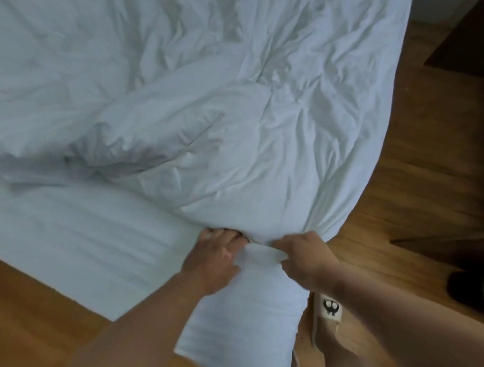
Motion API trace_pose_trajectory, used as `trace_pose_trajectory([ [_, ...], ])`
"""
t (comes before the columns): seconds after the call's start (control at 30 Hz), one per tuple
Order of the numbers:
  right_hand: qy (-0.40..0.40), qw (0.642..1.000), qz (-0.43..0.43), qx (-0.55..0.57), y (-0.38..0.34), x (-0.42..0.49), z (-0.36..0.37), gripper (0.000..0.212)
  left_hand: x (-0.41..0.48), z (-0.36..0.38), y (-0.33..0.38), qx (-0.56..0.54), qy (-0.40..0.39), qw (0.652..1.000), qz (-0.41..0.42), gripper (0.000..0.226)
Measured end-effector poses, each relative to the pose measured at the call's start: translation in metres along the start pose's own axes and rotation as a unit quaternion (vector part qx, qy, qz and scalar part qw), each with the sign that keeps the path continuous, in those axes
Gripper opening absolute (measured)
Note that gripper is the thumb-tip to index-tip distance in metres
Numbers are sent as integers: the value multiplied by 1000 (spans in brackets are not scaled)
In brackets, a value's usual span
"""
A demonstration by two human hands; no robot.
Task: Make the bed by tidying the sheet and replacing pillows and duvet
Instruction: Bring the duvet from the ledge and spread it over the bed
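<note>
At the near corner of the bed (69,234), left grip (216,259) and right grip (306,257) both clench the rumpled white fabric duvet (232,127) sprawled across it; soft, light and bulky, it is probably best hauled by its corners.

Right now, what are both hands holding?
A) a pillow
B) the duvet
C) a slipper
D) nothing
B: the left hand and the right hand both grip a bunched corner of the white duvet.
</note>
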State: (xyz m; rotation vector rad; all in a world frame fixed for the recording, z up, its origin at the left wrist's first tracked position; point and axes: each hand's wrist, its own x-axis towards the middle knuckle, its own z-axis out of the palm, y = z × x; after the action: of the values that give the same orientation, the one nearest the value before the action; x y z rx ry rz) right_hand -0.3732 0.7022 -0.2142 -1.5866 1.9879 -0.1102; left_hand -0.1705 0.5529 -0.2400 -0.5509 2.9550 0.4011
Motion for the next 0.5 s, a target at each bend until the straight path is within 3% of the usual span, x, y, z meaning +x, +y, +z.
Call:
trace_pose_trajectory([
  [0.1, -18, 997, 9, 68, 13, 5, -2, 26, 1, 0, -36, 67, -14, 998, -12, 89],
  [0.2, -18, 996, 24, 85, 17, 5, 12, 21, 24, 10, -27, 55, 28, 997, -42, 73],
  [0.33, 37, 996, 40, 71, 13, 9, 28, 14, 41, 20, -13, -47, 122, 984, -119, 56],
  [0.43, 75, 993, 49, 71, 5, -3, 26, 5, 34, 5, -22, 5, 82, 996, -29, 53],
  [0.5, 91, 993, 56, 40, 2, -18, 30, 5, 11, -4, -12, 32, 50, 998, 27, 38],
])
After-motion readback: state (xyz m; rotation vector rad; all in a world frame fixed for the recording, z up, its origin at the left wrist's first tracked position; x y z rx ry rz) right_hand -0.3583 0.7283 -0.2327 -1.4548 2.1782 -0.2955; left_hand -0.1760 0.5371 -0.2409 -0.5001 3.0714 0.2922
